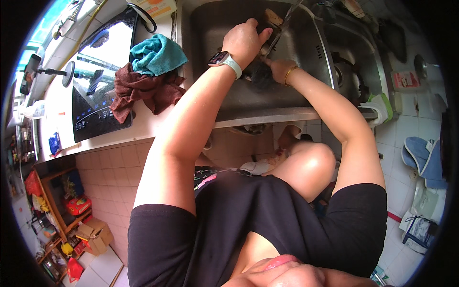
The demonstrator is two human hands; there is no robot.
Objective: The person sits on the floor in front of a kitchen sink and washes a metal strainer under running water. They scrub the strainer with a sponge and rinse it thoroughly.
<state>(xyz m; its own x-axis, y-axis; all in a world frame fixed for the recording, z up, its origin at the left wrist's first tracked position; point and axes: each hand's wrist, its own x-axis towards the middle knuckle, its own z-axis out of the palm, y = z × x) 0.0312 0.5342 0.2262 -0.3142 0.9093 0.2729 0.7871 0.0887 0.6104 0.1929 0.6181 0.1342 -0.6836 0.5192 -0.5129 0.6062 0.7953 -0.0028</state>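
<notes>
My left hand [244, 40], with a smartwatch [219, 59] on its wrist, is over the stainless steel sink basin [229, 98], thumb apart and fingers bent down out of sight. Lower and to its right, my right hand [281, 70] wears a gold bangle [289, 74], its fingertips pointing towards the left hand. Between the hands is a small tan piece [264, 51], partly hidden, at the foot of a thin water stream [283, 29]. Whether either hand grips it cannot be told. A brown chunk [273, 18] lies beyond the fingers. Dark matter under the hands is unclear.
Left of the sink are a teal cloth [157, 55], a brown cloth [147, 89] and a black glass cooktop [96, 89]. A second basin [353, 53] adjoins on the right, with a white and green cloth [378, 107] by the front edge. A phone on a stand [30, 73] is far left.
</notes>
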